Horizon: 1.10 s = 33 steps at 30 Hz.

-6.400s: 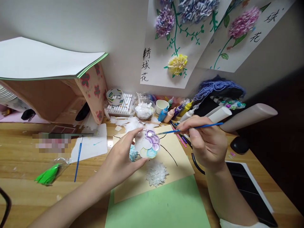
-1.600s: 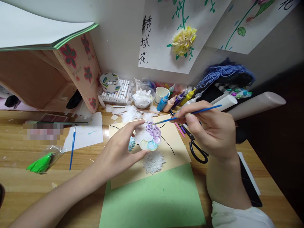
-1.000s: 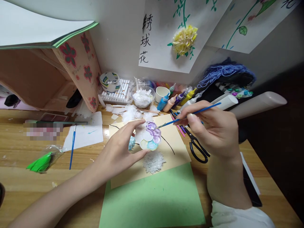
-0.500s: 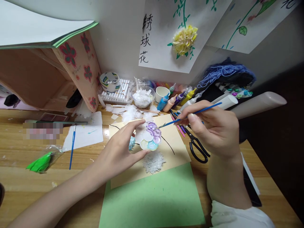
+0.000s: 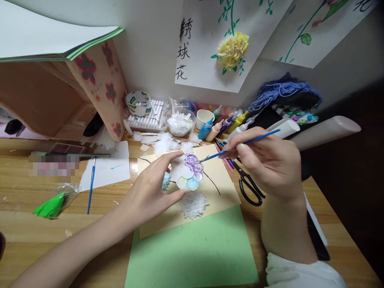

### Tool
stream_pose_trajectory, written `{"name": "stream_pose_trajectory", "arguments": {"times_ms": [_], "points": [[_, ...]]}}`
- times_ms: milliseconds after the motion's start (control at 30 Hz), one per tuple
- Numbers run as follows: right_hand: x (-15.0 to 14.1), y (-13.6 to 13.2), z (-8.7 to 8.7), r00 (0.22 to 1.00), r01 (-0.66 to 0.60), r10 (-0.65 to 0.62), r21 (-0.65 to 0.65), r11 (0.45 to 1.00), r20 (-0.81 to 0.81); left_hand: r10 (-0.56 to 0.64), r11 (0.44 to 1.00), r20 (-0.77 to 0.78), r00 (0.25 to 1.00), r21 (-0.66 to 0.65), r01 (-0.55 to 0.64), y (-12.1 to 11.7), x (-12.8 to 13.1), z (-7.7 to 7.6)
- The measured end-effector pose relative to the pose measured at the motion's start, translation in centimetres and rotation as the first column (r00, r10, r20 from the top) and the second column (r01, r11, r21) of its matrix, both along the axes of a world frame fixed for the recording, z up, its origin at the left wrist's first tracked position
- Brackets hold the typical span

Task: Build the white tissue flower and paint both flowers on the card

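Observation:
My left hand [image 5: 153, 186] grips a small round paint palette [image 5: 186, 171] by its edges, fingers on top and thumb below. Purple paint fills its upper and right wells, and pale blue its lower one. In my right hand [image 5: 264, 160] is a thin blue paintbrush [image 5: 252, 140], pinched near the middle. Its tip rests at a purple well of the palette. Just below the palette a white ruffled paper flower [image 5: 194, 206] lies on a cream sheet [image 5: 219, 196]. A light blue flower [image 5: 167, 181] shows partly behind my left hand.
Black scissors [image 5: 251, 190] lie to the right of the cream sheet. Paint bottles [image 5: 213, 130], a paper cup [image 5: 205, 119] and a bowl of paper scraps [image 5: 180, 122] line the back. On the left are another brush [image 5: 91, 188] and a green bundle [image 5: 51, 205]. A green sheet [image 5: 192, 256] lies in front.

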State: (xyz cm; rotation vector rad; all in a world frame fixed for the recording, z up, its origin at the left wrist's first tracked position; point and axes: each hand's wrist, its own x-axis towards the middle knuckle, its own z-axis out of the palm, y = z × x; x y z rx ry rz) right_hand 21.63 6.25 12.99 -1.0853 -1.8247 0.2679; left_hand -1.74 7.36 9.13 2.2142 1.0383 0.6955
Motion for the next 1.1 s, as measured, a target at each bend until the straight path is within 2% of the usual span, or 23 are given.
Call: {"name": "stream_pose_trajectory", "arguments": {"times_ms": [367,1100], "points": [[0.07,0.08,-0.07,1.000,0.023,-0.022,0.042,0.999,-0.002,0.007,1.000,0.002,1.000,-0.002,-0.007,-0.03,-0.04,0.05],[0.08,-0.10,0.09,1.000,-0.001,0.001,0.009,1.000,0.015,0.011,1.000,-0.010,1.000,0.017,-0.011,-0.06,-0.04,0.04]]}}
